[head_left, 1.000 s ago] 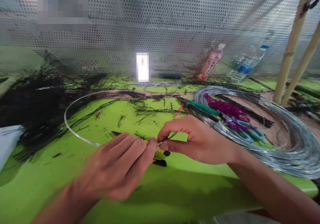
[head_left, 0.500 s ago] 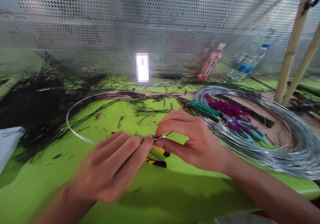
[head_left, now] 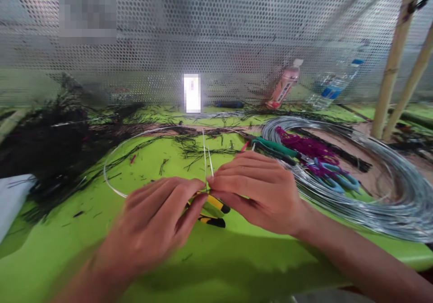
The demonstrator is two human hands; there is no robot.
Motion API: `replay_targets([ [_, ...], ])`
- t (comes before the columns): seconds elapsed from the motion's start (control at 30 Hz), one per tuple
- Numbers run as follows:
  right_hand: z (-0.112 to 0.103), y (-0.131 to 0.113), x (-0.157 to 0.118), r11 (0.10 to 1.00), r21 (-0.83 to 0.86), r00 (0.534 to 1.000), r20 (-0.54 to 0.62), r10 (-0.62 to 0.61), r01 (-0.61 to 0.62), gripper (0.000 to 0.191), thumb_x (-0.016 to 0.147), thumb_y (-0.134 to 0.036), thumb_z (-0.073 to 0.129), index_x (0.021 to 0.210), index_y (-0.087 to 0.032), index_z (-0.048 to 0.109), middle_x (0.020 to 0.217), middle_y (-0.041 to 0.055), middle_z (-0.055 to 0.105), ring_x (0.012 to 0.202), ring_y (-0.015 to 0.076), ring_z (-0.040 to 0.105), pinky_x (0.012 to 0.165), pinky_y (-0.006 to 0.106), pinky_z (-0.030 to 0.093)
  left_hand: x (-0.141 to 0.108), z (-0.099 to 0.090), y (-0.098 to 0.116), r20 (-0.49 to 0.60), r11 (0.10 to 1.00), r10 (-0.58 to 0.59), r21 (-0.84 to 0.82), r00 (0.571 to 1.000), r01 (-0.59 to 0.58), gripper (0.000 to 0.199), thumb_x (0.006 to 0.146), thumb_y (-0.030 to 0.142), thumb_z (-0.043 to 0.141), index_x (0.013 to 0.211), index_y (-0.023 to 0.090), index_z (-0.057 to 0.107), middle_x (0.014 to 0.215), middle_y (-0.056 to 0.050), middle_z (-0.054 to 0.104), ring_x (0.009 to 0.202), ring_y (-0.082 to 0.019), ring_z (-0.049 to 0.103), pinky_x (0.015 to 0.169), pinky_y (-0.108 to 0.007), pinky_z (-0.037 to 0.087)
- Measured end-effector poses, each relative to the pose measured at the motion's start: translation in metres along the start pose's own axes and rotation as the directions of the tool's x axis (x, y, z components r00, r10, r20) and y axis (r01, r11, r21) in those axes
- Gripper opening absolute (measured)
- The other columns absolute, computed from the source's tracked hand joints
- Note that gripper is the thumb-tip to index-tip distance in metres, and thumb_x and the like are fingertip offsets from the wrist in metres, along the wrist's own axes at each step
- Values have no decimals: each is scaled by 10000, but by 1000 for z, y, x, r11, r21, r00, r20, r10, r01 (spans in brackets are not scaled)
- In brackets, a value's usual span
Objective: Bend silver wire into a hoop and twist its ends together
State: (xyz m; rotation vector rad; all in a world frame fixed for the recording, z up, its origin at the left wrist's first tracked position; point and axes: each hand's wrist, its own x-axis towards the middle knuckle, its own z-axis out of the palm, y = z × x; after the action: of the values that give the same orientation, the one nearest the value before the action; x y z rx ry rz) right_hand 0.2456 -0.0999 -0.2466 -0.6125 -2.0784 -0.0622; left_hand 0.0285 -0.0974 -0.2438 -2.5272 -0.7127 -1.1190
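Between my two hands, fingertips nearly meeting, is a thin silvery wire (head_left: 204, 158). Two of its straight ends stand up from the pinch, pointing away from me. My left hand (head_left: 155, 217) pinches it from the left, thumb against the forefinger. From the right, my right hand (head_left: 257, 192) grips it with the fingers bent over the thumb. A large wire loop (head_left: 106, 167) curves out beyond my left hand and round the back; its link to the pinched ends is hidden by my fingers. Just under my fingertips lie yellow-and-black handled pliers (head_left: 216, 204), their head covered by my left hand.
At right lies a big wire coil (head_left: 399, 204) with green-handled pliers (head_left: 275, 146), blue scissors (head_left: 333, 181) and purple string (head_left: 311, 147) on it. Black strands (head_left: 37, 145) are heaped left. A pink bottle (head_left: 284, 86) and a water bottle (head_left: 334, 86) lean on the mesh (head_left: 152, 46).
Two straight wire ends now stand up between my fingertips. My right fingers have closed down from a raised, spread pinch. The wire loop's left side has shifted right.
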Motion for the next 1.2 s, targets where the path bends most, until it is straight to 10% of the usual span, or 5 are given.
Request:
replay_targets([
  [0.4, 4, 4, -6, 992, -102, 997, -12, -82, 80, 47, 945, -173, 695, 982, -143, 694, 908, 68, 788, 821, 158, 735, 745, 299, 573, 6, -6, -4, 202, 835, -340, -384, 918, 394, 51, 926, 242, 679, 933, 269, 722, 747, 104, 766, 592, -80, 720, 485, -129, 548],
  [0.93, -2, 4, 1, 990, -140, 992, 127, 10, 7, 74, 949, -143, 662, 878, -131, 679, 750, 21, 713, 663, 146, 620, 629, 306, 424, 0, -2, -1, 173, 771, -344, -509, 923, 383, 125, 913, 170, 716, 953, 287, 735, 796, 92, 770, 600, -75, 685, 559, -146, 557],
  [1.2, -5, 6, 2, 949, -254, 976, 152, -153, 188, 89, 945, -186, 694, 899, -110, 705, 823, 29, 737, 710, 149, 619, 628, 314, 415, 10, -5, -18, 721, 262, -326, -552, 611, 791, 363, 1017, 473, 511, 924, 180, 706, 757, 0, 712, 575, -98, 652, 526, -182, 526],
])
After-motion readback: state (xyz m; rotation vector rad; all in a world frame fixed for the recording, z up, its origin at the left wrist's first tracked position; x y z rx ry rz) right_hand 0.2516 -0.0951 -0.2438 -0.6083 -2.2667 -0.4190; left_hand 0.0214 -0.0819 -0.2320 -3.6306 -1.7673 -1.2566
